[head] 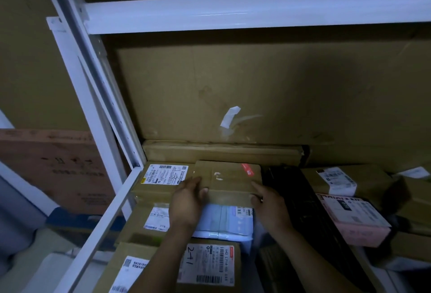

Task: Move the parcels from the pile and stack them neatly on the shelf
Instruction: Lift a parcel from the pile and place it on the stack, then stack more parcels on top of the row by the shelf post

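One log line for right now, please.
step: placing | item: brown parcel | left grip: holds its left edge | right grip: holds its near right corner | place: shelf, atop other parcels

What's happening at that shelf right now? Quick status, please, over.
Left hand and right hand grip the brown box at its near corners. Box lies over other parcels on the shelf. Black parcel close beside it, right.
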